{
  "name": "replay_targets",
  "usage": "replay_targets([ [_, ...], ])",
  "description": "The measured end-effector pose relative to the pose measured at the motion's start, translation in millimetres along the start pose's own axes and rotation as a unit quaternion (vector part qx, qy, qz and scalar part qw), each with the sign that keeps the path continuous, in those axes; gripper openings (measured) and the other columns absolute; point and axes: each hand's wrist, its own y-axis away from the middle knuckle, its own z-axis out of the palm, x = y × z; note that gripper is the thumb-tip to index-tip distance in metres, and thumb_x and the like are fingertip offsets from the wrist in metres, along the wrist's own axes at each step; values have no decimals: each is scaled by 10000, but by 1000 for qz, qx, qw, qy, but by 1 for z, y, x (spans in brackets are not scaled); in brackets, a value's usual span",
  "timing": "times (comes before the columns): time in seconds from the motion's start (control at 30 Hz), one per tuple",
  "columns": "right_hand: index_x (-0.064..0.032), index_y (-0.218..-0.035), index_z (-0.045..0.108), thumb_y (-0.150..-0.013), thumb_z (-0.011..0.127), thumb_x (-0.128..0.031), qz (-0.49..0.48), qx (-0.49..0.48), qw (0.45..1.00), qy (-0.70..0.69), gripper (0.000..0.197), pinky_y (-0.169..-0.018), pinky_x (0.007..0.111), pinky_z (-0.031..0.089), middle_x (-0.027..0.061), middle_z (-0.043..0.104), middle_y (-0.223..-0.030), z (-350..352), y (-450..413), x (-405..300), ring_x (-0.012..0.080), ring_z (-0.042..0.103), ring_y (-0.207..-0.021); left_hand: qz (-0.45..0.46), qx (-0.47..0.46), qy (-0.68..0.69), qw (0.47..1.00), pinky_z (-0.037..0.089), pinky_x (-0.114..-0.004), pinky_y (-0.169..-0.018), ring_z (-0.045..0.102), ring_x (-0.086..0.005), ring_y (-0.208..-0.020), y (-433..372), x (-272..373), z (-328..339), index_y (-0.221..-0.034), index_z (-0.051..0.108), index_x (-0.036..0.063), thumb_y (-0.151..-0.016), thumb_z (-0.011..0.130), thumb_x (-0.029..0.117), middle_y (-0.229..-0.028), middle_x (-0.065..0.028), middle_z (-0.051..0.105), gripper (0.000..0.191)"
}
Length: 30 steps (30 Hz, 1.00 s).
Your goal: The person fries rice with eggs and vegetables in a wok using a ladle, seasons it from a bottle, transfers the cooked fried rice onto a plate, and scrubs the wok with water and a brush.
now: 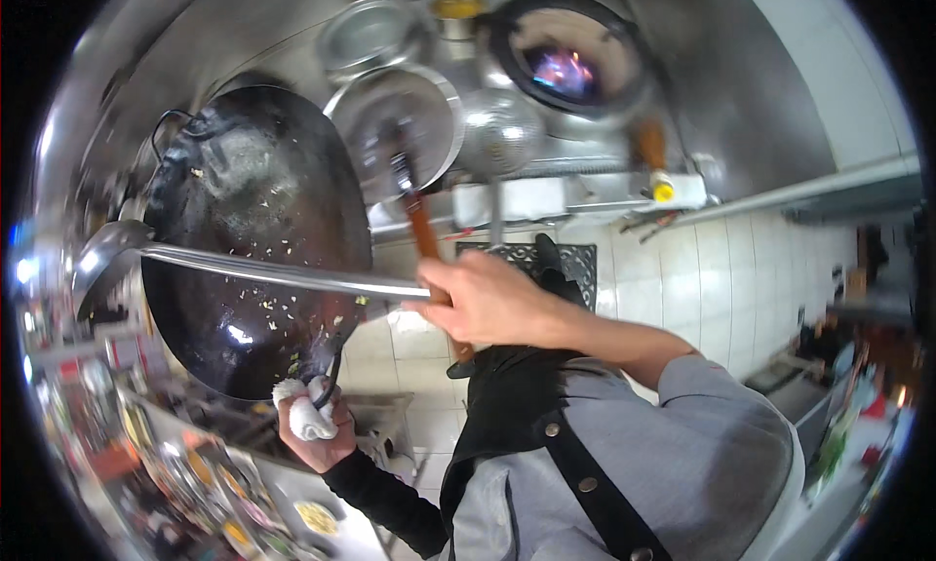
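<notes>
My left hand (pixel 322 429) grips the loop handle of a large black wok (pixel 248 246) through a folded white cloth (pixel 313 418). The wok is tilted, its inside facing me, with small pale and green food bits stuck to it. My right hand (pixel 486 298) is shut around a steel ladle (pixel 292 268) and a wooden-handled tool (pixel 423 225). The ladle reaches across in front of the wok, its bowl beyond the wok's far edge. The wooden-handled tool points toward the stove; its dark head is blurred, so its kind is unclear.
A wok burner (pixel 563 71) burns with a visible flame. Beside it are a round metal pan (pixel 409 122), a perforated strainer (pixel 503 133), a metal basin (pixel 373 34) and a pot with yellow contents (pixel 459 5). Food containers line a counter (pixel 344 521). A black mat (pixel 585 268) lies on the tiled floor.
</notes>
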Motion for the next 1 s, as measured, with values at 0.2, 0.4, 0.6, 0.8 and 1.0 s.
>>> replay_targets([
  [0.2, 133, -1012, 614, -906, 632, -140, 17, 7, 999, 49, 294, -615, 474, 591, 221, 680, -691, -219, 23, 36, 388, 729, -677, -253, -151, 57, 954, 465, -237, -453, 515, -238, -822, -33, -74, 220, -1125, 539, -36, -938, 509, 217, -968, -210, 531, 316],
  [0.4, 62, -1016, 688, -823, 650, -119, -31, 129, 991, -3, 267, -627, 410, 587, 161, 708, -765, -346, 45, 101, 312, 739, -756, 39, -63, -270, 960, 553, -325, -592, 647, -224, -903, -47, -202, 377, -1189, 605, 32, -974, 505, 278, -1072, -133, 670, 341],
  [0.6, -15, -873, 733, -816, 658, -132, -87, 242, 965, -42, 150, -662, 381, 589, 116, 709, -783, -423, 50, 152, 286, 731, -797, 11, -116, -300, 947, 552, -330, -630, 650, -220, -907, -77, -277, 455, -1184, 607, 33, -977, 505, 275, -1063, -124, 672, 335],
  [0.8, -82, -688, 574, -1005, 568, -179, -125, 113, 985, -34, 332, -480, 321, 493, -2, 587, -700, -476, 77, 215, 149, 615, -589, 19, -141, -351, 926, 550, -335, -669, 652, -217, -910, -89, -327, 494, -1180, 609, 35, -980, 505, 273, -1055, -115, 674, 328],
  [1.0, -32, -698, 586, -989, 582, -160, -132, 108, 977, -129, 318, -442, 259, 503, 62, 568, -662, -486, 92, 242, 125, 602, -552, 31, -139, -372, 917, 549, -341, -707, 655, -214, -914, -94, -358, 502, -1176, 611, 36, -983, 506, 270, -1046, -107, 676, 321],
])
